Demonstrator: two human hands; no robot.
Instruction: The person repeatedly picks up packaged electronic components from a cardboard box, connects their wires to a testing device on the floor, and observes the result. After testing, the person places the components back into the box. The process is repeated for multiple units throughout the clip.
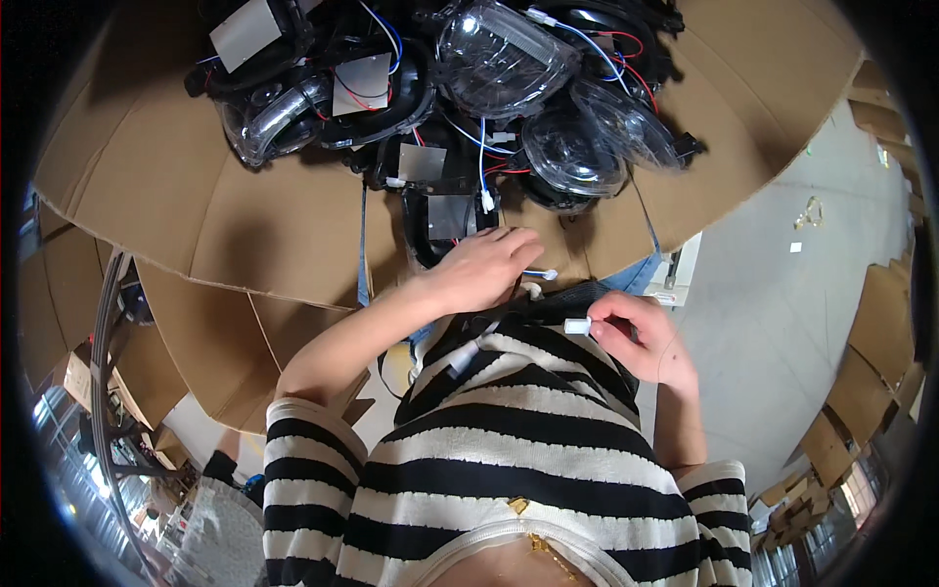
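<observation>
My left hand (491, 268) lies bent over the near edge of a black lamp (416, 235) with a silver-grey square plate (451, 216). Its fingers are curled together and what they hold is hidden. A small white plug (549, 275) on blue and white wires pokes out beside those fingers. Lower right, my right hand (638, 338) pinches a white rectangular connector (577, 326) between thumb and fingers, in front of my striped top. A dark cable with a pale connector (464, 358) hangs in front of my body, below the left hand.
Several clear-lensed lamps (509, 61) with black housings and loose red, blue and white wires are heaped on a cardboard sheet (225, 210) ahead. Cardboard boxes (880, 333) stand along the right. A dark metal frame (101, 382) rises at left, near another person (220, 528).
</observation>
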